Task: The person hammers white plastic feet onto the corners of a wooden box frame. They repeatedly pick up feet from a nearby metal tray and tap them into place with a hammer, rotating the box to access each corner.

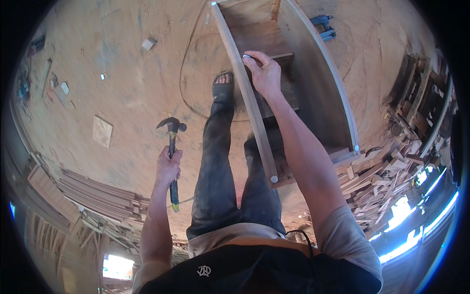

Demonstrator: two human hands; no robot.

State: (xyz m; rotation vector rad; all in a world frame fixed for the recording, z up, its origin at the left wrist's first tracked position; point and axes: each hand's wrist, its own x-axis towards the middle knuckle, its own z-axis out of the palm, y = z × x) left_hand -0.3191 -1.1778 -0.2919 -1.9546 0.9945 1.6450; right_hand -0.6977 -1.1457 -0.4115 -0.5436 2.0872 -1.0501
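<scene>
Black clothing (235, 269) lies nearest. Left of the wooden frame (318, 83), the left hand (169, 166) wraps its grip around a hammer (172, 142); at the frame's left rail (257, 125), the right hand (266, 76) pinches a small white piece (246, 56). Positioning it seems in hand, calling next for steady aim.

We record soft light on the floor (132, 68), blown-out glare (400, 214) lower right and left, fisheye-bowed edges.

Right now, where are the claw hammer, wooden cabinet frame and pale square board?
Claw hammer (172, 140): head view, upper handle.
Wooden cabinet frame (255, 120): head view, long left rail.
Pale square board (102, 131): head view, centre of its face.
</scene>
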